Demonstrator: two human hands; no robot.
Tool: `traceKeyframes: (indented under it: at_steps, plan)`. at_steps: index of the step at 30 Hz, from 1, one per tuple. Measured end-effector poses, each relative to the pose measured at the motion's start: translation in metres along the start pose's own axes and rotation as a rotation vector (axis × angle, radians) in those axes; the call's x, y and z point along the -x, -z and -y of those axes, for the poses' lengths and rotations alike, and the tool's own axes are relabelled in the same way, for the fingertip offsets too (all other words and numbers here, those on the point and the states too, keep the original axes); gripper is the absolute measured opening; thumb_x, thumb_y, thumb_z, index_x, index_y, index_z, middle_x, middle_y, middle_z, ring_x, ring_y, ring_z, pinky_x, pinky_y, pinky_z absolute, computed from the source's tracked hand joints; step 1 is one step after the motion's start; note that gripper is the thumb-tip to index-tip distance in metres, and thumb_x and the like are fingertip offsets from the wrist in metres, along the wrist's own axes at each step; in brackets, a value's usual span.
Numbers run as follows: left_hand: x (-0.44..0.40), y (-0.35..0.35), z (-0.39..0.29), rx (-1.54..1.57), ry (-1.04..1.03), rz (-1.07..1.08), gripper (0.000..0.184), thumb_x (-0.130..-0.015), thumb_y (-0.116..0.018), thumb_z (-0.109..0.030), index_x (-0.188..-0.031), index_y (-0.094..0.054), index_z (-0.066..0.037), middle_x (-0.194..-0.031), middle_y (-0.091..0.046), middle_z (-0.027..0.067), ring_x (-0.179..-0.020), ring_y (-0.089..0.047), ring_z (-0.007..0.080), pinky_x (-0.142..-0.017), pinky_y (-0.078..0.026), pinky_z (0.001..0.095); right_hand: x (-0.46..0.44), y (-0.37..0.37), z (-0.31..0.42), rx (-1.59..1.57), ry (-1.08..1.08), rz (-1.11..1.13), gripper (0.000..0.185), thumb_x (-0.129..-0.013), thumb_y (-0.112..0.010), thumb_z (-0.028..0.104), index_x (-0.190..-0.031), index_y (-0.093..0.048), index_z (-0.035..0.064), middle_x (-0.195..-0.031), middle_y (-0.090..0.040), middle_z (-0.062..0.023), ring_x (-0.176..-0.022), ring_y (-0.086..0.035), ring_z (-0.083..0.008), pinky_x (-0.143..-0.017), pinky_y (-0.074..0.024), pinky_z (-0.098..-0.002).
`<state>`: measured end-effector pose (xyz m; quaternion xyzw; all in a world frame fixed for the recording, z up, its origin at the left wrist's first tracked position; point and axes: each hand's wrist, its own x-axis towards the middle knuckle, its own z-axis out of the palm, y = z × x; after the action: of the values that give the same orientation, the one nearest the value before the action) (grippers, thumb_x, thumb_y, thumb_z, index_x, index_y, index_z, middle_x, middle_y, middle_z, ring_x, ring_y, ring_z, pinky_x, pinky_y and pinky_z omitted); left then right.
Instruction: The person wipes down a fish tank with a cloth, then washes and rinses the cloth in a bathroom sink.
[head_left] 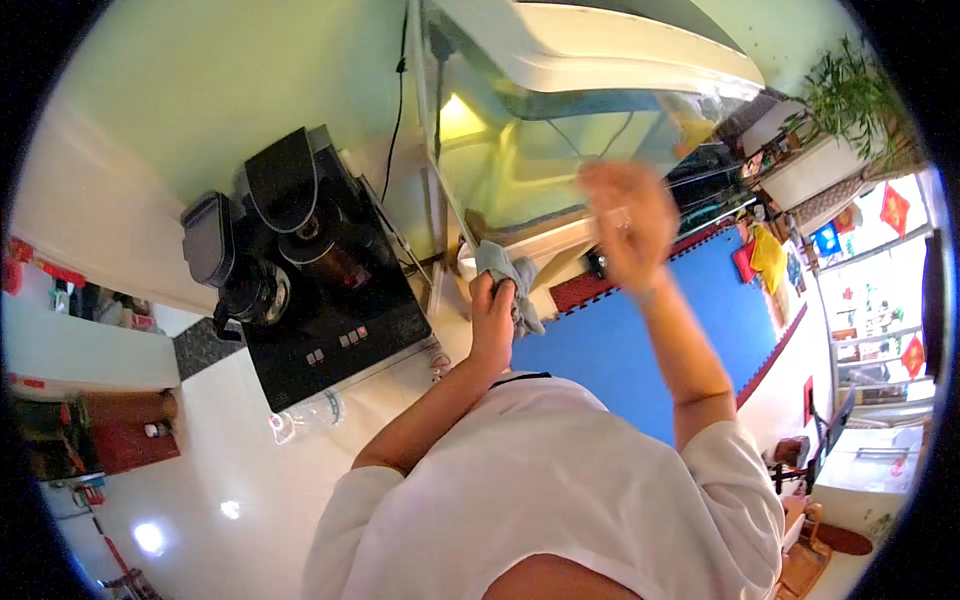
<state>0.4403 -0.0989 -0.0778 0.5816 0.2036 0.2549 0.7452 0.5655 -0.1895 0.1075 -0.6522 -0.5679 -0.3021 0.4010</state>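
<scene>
My left hand [492, 318] is closed around a bunched grey cloth [522, 275], held in front of my body beside the lower corner of the glass tank [560, 170]. The cloth hangs out on both sides of the fingers. Higher up and to the right, my right hand [630, 225] is raised in front of the tank's glass. Motion smears its fingers, so I cannot make out whether they hold anything. A curved white lid [620, 45] tops the tank, and yellow light shows through the glass.
A black appliance stand [350, 330] with a kettle [255, 295] stands to the left, a dark cord [400, 100] behind it. Blue floor mats [640, 330] lie to the right. Clear plastic [310, 415] lies on the pale floor. A plant [850, 95] is at the far right.
</scene>
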Motion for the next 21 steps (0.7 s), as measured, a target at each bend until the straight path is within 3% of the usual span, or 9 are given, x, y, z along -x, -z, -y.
traceKeyframes:
  at_steps: [3, 5, 9, 10, 12, 13, 15, 17, 21]
  plan:
    - [0.011, -0.011, -0.009, 0.216, 0.113, 0.014, 0.021, -0.091, -0.049, -0.019, -0.102, -0.052, -0.001, -0.099, -0.043, 0.0078, -0.094, -0.043, 0.0178, -0.083, -0.036, 0.0303, 0.094, -0.028, 0.01, -0.278, -0.563, 0.275, 0.036, -0.079, -0.067, 0.014, -0.114, -0.06, 0.008, -0.104, -0.055, -0.0131, -0.078, -0.057, -0.0217, -0.067, -0.0472, -0.0298]
    - [0.016, -0.012, -0.017, 0.047, 0.014, 0.081, 0.023, -0.093, -0.046, -0.021, -0.105, -0.053, -0.003, -0.1, -0.043, 0.0068, -0.096, -0.043, 0.0172, -0.086, -0.035, 0.03, 0.138, -0.043, 0.015, -0.465, -0.804, 0.265, 0.043, -0.082, -0.065, 0.019, -0.122, -0.054, 0.0059, -0.103, -0.05, -0.0102, -0.078, -0.055, -0.0134, -0.069, -0.045, -0.0256]
    - [0.018, -0.011, -0.008, 0.124, 0.243, 0.111, 0.029, -0.095, -0.043, -0.026, -0.11, -0.048, -0.002, -0.102, -0.044, 0.0099, -0.098, -0.044, 0.0199, -0.088, -0.036, 0.0319, 0.19, -0.071, 0.023, -0.828, -1.057, 0.104, 0.051, -0.084, -0.063, 0.012, -0.131, -0.044, 0.006, -0.115, -0.05, -0.0069, -0.089, -0.054, -0.0114, -0.076, -0.0457, -0.0258]
    - [0.015, -0.006, -0.011, -0.202, 0.115, 0.303, 0.03, -0.093, -0.047, -0.026, -0.111, -0.048, -0.002, -0.105, -0.044, 0.0133, -0.1, -0.045, 0.0229, -0.088, -0.036, 0.0331, 0.197, -0.073, 0.021, -0.891, -1.087, 0.067, 0.047, -0.085, -0.06, 0.006, -0.129, -0.044, 0.0048, -0.116, -0.051, -0.0054, -0.095, -0.053, -0.012, -0.083, -0.0446, -0.0275]
    - [0.013, -0.014, -0.017, -0.451, -0.168, 0.416, 0.036, -0.085, -0.058, -0.022, -0.114, -0.05, -0.003, -0.113, -0.047, 0.0195, -0.105, -0.047, 0.0318, -0.087, -0.04, 0.0379, 0.207, -0.08, 0.014, -0.99, -1.131, -0.053, 0.046, -0.083, -0.061, 0.005, -0.126, -0.046, 0.0042, -0.113, -0.052, -0.0043, -0.09, -0.053, -0.0109, -0.078, -0.0448, -0.0259]
    - [0.01, -0.018, -0.035, -0.466, -0.165, 0.432, 0.036, -0.085, -0.058, -0.022, -0.114, -0.05, -0.003, -0.113, -0.047, 0.0195, -0.105, -0.047, 0.0318, -0.087, -0.04, 0.0379, 0.211, -0.084, 0.01, -1.08, -1.164, -0.151, 0.045, -0.081, -0.062, 0.004, -0.123, -0.048, 0.0037, -0.109, -0.053, -0.0032, -0.084, -0.052, -0.0099, -0.072, -0.0449, -0.0244]
    - [-0.002, -0.02, -0.079, -1.122, -0.326, 0.528, 0.038, -0.081, -0.063, -0.018, -0.116, -0.055, -0.004, -0.114, -0.056, 0.0141, -0.108, -0.051, 0.0308, -0.094, -0.04, 0.0378, 0.218, -0.091, -0.003, -1.049, -1.059, -0.231, 0.04, -0.081, -0.06, 0.001, -0.12, -0.05, 0.0035, -0.107, -0.055, -0.0011, -0.085, -0.053, -0.0083, -0.073, -0.0452, -0.024]
    - [-0.013, -0.025, -0.112, -1.1, -0.497, 0.426, 0.031, -0.077, -0.067, -0.015, -0.106, -0.063, -0.008, -0.109, -0.059, 0.0128, -0.104, -0.053, 0.0329, -0.091, -0.043, 0.04, 0.206, -0.089, -0.019, -0.79, -1.157, -0.319, 0.04, -0.082, -0.06, 0.001, -0.12, -0.05, 0.0041, -0.108, -0.055, -0.0026, -0.086, -0.054, -0.0096, -0.073, -0.0452, -0.0237]
    - [-0.043, -0.051, -0.186, -1.342, -1.263, 0.223, 0.024, -0.075, -0.067, -0.014, -0.098, -0.066, -0.013, -0.112, -0.053, 0.0078, -0.108, -0.05, 0.0308, -0.089, -0.042, 0.043, 0.16, -0.087, -0.05, -0.966, -1.236, -0.808, 0.041, -0.082, -0.065, 0.009, -0.12, -0.048, 0.0047, -0.111, -0.053, -0.0057, -0.09, -0.053, -0.0142, -0.076, -0.0451, -0.0266]
